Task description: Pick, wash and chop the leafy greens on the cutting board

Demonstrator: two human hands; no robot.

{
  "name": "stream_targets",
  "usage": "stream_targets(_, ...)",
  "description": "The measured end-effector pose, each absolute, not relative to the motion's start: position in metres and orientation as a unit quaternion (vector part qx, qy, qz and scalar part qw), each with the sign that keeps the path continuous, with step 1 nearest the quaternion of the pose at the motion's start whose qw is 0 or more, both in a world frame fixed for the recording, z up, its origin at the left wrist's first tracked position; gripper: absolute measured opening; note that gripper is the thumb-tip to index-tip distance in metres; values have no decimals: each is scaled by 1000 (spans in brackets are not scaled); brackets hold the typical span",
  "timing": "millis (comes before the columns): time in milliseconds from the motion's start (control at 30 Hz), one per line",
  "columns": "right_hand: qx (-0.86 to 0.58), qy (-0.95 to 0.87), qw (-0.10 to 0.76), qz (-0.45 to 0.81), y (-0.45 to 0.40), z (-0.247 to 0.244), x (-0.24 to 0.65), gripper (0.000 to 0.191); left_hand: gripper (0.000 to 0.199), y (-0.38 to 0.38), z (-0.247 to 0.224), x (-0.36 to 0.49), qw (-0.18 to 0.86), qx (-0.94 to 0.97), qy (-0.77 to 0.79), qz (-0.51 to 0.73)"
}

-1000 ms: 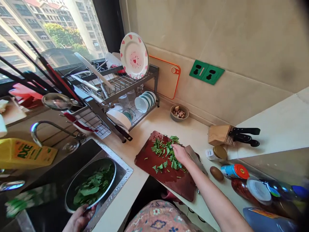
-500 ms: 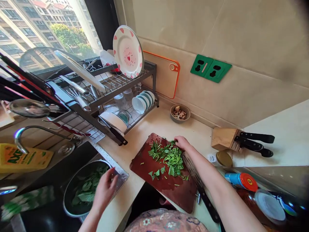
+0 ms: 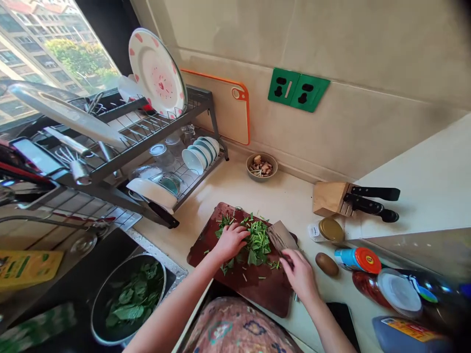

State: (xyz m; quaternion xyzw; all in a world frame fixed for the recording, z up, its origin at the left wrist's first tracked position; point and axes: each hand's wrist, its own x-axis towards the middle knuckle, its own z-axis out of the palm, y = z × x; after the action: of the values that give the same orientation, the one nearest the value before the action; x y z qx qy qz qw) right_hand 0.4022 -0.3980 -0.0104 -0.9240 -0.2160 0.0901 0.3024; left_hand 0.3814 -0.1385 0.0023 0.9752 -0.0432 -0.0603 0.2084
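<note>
A reddish-brown cutting board [image 3: 257,289] lies on the counter with chopped greens [image 3: 257,242] heaped on it. My left hand [image 3: 231,242] rests on the left part of the heap, palm down, its fingers slightly apart over the leaves. On the right side of the board, my right hand [image 3: 299,272] is wrapped round the handle end of a cleaver, whose broad blade [image 3: 281,235] lies beside the greens; the handle is mostly hidden by the hand. At the lower left, a pot [image 3: 96,314] in the sink holds whole green leaves [image 3: 128,299].
A dish rack [image 3: 147,142] with plates and bowls stands at the left. Behind the board is a small bowl of ginger [image 3: 262,166]. To the right are a knife block [image 3: 329,198], jars [image 3: 331,229], a brown oval item [image 3: 327,264] and a black phone-like slab [image 3: 342,318].
My left hand has moved from beside the pot onto the greens. My right hand has left the board's far edge and taken the cleaver, which has turned. The view has shifted right.
</note>
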Motion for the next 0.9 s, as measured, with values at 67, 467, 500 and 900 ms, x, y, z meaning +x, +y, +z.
stream_targets(67,-947,-172,260,78,-437,-24,388,28,30,-144,4,376,191,980,-40,-46)
stream_targets(467,-937,-170,286,110,-469,-30,343,44,20,-185,-35,321,199,971,-131,7)
stream_targets(500,-932,-158,302,123,-469,-25,340,44,20,-181,-34,315,202,970,-135,15)
stream_targets(900,-871,-65,440,206,-464,19,318,43,28,-164,-8,364,109,984,131,-58)
